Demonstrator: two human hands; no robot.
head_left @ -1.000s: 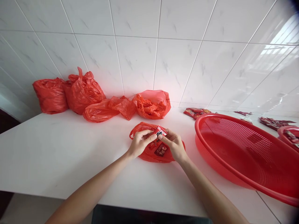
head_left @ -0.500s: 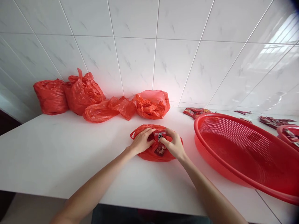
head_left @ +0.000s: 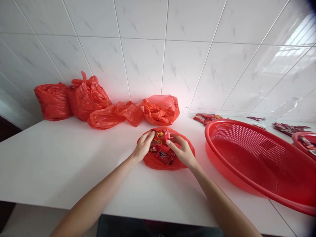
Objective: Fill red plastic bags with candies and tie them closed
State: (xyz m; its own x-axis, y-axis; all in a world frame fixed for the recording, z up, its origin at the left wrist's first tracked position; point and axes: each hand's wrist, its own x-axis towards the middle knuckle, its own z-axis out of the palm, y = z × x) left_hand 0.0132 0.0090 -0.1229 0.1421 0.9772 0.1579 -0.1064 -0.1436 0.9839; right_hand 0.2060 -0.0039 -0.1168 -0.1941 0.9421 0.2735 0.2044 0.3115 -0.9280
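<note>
A small red snack packet with yellow-green lettering is held between both hands, over the mouth of an open red plastic bag. My left hand pinches its left end with thumb and fingers. At the right end, my right hand grips it, the thumb in front and the fingers partly hidden behind. Inside the bag, below the hands, lie several dark red packets, one with a large black character.
To the right stands a large red plastic basket. Filled red bags, a crumpled bag and a bag of red plastic line the tiled wall. More red packets lie behind the basket, near a second basket.
The packet with the black character has gone from between my hands and one like it lies in the bag. Both hands now hold a different red packet, slightly higher.
</note>
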